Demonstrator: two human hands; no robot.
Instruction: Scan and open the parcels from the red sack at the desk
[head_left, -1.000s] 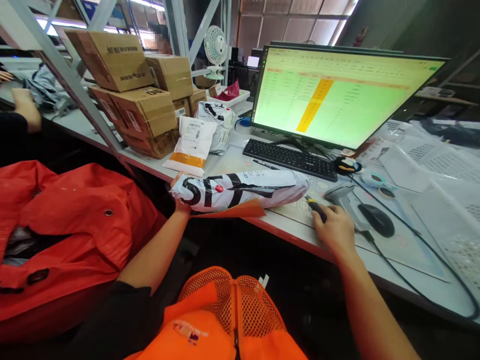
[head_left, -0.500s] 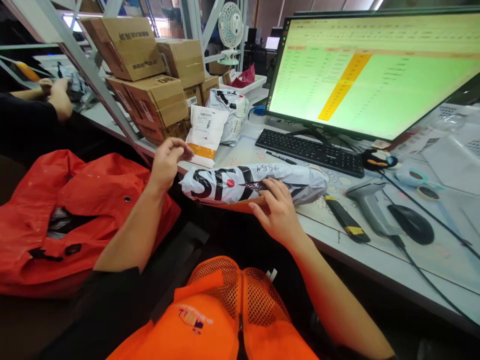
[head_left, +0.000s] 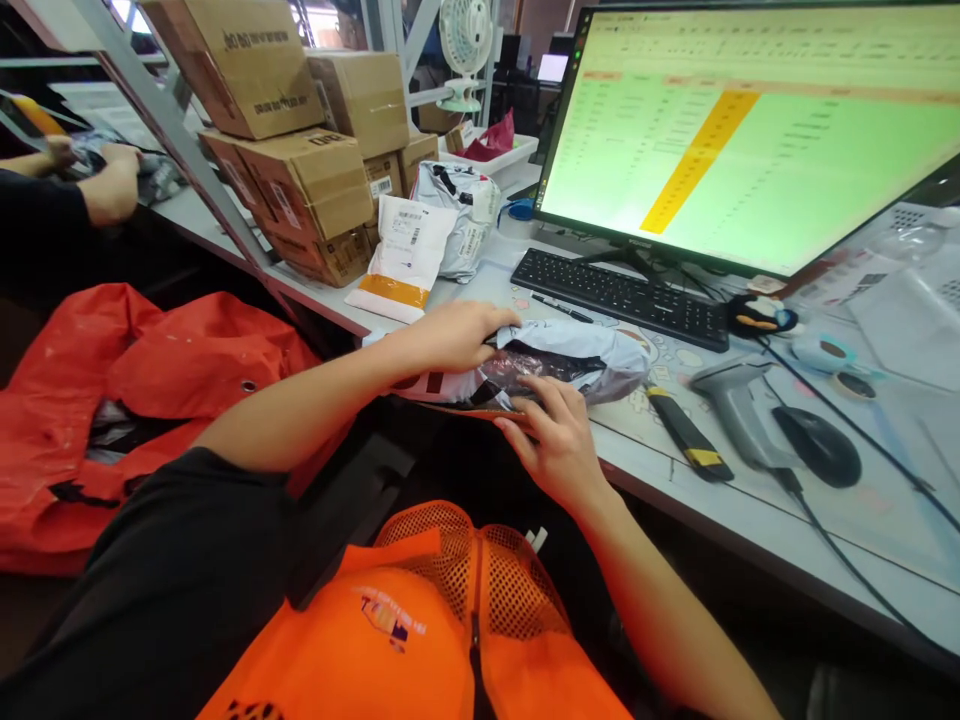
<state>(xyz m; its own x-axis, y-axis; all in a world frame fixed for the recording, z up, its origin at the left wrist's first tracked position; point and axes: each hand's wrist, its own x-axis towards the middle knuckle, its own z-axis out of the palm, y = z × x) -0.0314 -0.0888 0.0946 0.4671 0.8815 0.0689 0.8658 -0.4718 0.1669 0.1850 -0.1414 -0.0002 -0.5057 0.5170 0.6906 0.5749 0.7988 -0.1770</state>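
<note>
2 Hands at the Gap in a White Parcel

A white parcel (head_left: pixel 615 355) with dark print lies along the front edge of the worktop (head_left: pixel 637 450), straight ahead of a person in an orange vest (head_left: pixel 442 620). A long, ragged gap runs along its top, and shiny, dark-looking contents show inside.

The left hand (head_left: pixel 469 335) reaches across the parcel's left part and pinches the far lip of the gap between thumb and fingers. The right hand (head_left: pixel 555 430) lies at the near lip, fingers bent over the opening and thumb lower on the near side; the view is too poor to tell whether it clamps the plastic or only rests there.

Just right of the parcel lies a black and yellow cutter (head_left: pixel 686 435), out of both hands. Past it come a grey scanner (head_left: pixel 739 410) and a black mouse (head_left: pixel 817 445). Behind the parcel are a pen (head_left: pixel 562 308), a black keyboard (head_left: pixel 622 300) and a monitor (head_left: pixel 750 140) showing a green table with an orange column.

Beyond the left hand, a flat white mailer (head_left: pixel 411 250) with an orange band leans against a grey bag (head_left: pixel 469 220), beside stacked cardboard boxes (head_left: pixel 300 185). Below the worktop on the left sits a large red bag (head_left: pixel 165 360). At the far left, a co-worker's hands (head_left: pixel 112 185) touch grey packaging (head_left: pixel 157 178).
</note>
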